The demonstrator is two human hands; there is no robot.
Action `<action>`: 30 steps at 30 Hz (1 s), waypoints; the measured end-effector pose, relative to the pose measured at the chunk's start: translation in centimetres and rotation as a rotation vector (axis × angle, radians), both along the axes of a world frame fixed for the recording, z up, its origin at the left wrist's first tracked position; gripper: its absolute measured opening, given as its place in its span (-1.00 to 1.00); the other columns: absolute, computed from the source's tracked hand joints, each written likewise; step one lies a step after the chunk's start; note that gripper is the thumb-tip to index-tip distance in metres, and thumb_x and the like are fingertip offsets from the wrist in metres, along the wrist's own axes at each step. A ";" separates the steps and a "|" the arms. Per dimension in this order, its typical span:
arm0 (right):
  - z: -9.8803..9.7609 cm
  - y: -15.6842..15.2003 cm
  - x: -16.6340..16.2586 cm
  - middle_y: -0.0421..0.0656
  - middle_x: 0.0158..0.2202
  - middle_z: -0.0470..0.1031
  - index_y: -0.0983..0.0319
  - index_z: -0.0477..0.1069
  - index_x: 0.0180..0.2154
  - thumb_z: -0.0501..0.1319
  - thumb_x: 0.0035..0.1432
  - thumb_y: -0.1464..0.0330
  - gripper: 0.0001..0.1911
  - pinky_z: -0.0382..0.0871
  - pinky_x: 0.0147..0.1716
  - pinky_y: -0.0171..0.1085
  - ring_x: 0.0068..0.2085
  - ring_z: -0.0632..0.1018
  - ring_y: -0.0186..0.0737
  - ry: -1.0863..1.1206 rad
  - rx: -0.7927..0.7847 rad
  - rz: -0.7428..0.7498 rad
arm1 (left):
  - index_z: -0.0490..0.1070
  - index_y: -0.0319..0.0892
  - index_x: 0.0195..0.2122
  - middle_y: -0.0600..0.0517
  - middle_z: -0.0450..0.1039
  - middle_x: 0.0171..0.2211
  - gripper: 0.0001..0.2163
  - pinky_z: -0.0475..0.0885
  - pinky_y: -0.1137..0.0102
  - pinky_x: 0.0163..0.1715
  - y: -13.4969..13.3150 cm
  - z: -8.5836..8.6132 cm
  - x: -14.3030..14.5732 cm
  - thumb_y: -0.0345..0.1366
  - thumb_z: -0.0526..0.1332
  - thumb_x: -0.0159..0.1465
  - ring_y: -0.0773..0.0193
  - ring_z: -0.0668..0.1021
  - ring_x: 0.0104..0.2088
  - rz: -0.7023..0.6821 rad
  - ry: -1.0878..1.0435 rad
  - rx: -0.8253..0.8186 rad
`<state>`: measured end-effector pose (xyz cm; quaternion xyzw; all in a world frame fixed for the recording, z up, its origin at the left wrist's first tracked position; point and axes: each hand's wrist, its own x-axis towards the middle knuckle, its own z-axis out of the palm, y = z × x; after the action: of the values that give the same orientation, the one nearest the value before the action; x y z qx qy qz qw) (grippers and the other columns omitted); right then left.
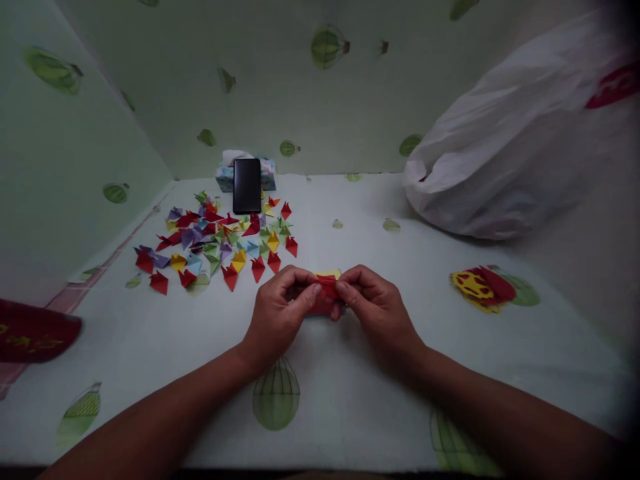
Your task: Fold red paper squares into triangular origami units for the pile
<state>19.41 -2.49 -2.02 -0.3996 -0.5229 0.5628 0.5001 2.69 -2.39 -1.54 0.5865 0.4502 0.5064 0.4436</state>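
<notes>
Both hands meet at the middle of the table over a small red paper piece [327, 285]. My left hand [280, 313] pinches its left side with thumb and fingers closed. My right hand [373, 308] pinches its right side the same way. A little yellow paper [329, 273] shows just behind the red piece; more paper lies under the hands, mostly hidden. Beyond my left hand spreads a pile of several folded paper pieces [220, 243] in red, yellow, purple, green and blue.
A black phone [247, 185] leans upright against a tissue box [226, 175] at the back. A large white plastic bag [520, 140] fills the back right. A red and yellow paper cutout [483, 288] lies right. A dark red object [30, 330] sits at the left edge.
</notes>
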 end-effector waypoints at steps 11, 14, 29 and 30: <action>0.0 0.1 0.2 -0.24 -0.50 0.53 0.23 0.35 -0.39 0.23 0.29 0.27 -0.77 0.39 -0.40 -0.31 -0.49 0.50 -0.36 0.030 0.030 0.130 | 0.47 -0.18 -0.42 0.00 0.53 -0.30 -0.94 0.50 0.40 -0.27 0.0 0.4 -0.1 -0.35 0.34 0.15 0.30 0.56 -0.32 0.047 -0.069 -0.061; 0.2 0.2 0.2 -0.24 -0.50 0.52 0.23 0.35 -0.40 0.23 0.29 0.26 -0.77 0.40 -0.38 -0.30 -0.49 0.50 -0.36 0.033 0.029 0.151 | 0.47 -0.18 -0.44 -0.02 0.55 -0.26 -0.93 0.50 0.39 -0.23 0.0 0.7 -0.1 -0.37 0.33 0.16 0.28 0.58 -0.26 0.020 -0.075 -0.039; 0.3 0.2 0.3 -0.24 -0.52 0.50 0.23 0.36 -0.40 0.25 0.26 0.24 -0.75 0.39 -0.40 -0.29 -0.49 0.48 -0.35 0.029 0.038 0.179 | 0.44 -0.19 -0.50 -0.02 0.52 -0.28 -0.90 0.49 0.41 -0.24 -0.1 1.1 0.0 -0.39 0.34 0.10 0.27 0.56 -0.26 0.058 -0.082 -0.047; 0.4 0.2 0.3 -0.24 -0.51 0.50 0.24 0.36 -0.40 0.25 0.26 0.24 -0.75 0.39 -0.39 -0.29 -0.49 0.48 -0.35 0.026 0.036 0.179 | 0.43 -0.19 -0.50 -0.03 0.53 -0.24 -0.90 0.49 0.39 -0.20 -0.1 1.1 -0.1 -0.40 0.33 0.11 0.25 0.57 -0.20 0.039 -0.073 -0.028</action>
<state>19.72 -2.34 -1.63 -0.3350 -0.5600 0.6007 0.4618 2.60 -2.50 -0.45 0.5524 0.4520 0.5300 0.4579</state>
